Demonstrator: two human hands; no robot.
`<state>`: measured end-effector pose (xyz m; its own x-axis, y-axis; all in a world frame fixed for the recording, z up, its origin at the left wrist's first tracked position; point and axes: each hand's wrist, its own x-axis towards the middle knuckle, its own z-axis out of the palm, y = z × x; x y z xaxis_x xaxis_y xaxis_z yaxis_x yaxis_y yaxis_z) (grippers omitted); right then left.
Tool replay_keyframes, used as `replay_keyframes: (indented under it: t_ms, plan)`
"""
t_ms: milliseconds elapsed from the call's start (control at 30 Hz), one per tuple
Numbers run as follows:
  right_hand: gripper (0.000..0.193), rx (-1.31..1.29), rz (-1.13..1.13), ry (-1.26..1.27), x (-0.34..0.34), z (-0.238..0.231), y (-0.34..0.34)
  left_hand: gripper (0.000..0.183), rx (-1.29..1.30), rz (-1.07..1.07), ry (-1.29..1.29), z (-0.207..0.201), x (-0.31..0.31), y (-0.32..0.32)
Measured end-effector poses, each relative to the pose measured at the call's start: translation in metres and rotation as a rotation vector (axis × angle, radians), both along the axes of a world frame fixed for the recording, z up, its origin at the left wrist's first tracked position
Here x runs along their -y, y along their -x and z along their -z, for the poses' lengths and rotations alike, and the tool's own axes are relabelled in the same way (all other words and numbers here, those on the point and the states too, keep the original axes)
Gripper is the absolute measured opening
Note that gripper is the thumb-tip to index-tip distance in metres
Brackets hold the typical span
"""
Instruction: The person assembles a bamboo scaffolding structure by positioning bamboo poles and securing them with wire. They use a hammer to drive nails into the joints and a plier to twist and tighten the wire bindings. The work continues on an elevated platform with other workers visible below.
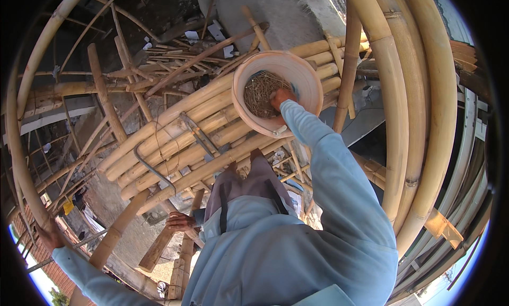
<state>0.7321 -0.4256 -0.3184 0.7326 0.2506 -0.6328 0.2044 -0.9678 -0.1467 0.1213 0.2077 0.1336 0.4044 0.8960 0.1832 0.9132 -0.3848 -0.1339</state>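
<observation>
Inside a pale pinkish bucket, my right hand reaches down to a heap of thin brown nail-like pieces. Its fingers are bent together at the heap; whatever they pinch is too small to make out. The bucket stands on a platform of bamboo poles in front of me. Far to the left, my left hand is wrapped round an upright bamboo pole. On the platform lie a metal tool with two parallel bars and a bent metal rod.
Thick bamboo poles rise close on my right. Bamboo pieces and scraps clutter the area beyond the platform. What looks like a bare foot rests on bamboo below left. Gaps between poles show the ground underneath.
</observation>
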Motion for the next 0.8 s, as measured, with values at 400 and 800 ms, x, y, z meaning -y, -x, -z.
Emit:
replay_keyframes:
  t_ms: [400, 800]
  plan:
    - [0.033, -0.014, 0.110, 0.066, -0.031, -0.028, 0.013, 0.089, -0.031, -0.081, 0.014, -0.001, -0.002, 0.001]
    - [0.022, -0.460, 0.683, -0.651, 0.024, 0.021, -0.029, 0.086, -0.028, -0.081, -0.018, 0.004, -0.011, 0.006]
